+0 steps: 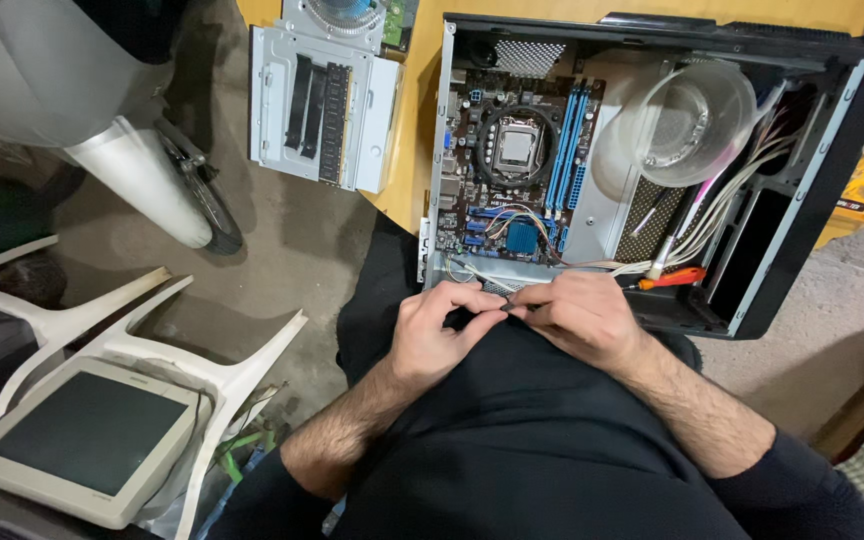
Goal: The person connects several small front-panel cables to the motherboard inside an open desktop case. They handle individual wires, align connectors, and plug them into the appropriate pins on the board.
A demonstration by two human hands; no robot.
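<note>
Two hands meet at the near edge of an open computer case (832, 150), over the person's lap. Between them is a small dark part (505, 307) — too small and too covered to name. What shows of it lies roughly left to right, its long axis running from one hand to the other, level with the case's front lip.

The left hand (442, 330) comes in from the lower left, forearm angled up toward the case, wrist slightly bent, knuckles up. Its fingers curl inward and its grip is pressed together on the left end of the dark part. The right hand (582, 315) comes in from the lower right, forearm slanting up and leftward, back of the hand to the camera; its thumb and forefinger pinch the right end of the same part. The fingertips of both hands nearly touch.

The case lies flat on a yellow counter (417, 120) with its side off. Inside, the motherboard (512, 170) fills the left half, with an empty processor socket (516, 147) and blue memory slots (572, 140). A clear plastic bowl (687, 125) sits in the right half above a bundle of pale cables (727, 200). An orange-handled screwdriver (674, 278) rests just beside the right hand — close, but whether touching I cannot tell. A grey drive bracket (322, 95) lies left of the case, and a beige monitor (87, 435) sits on a white plastic chair (192, 365) at lower left.
</note>
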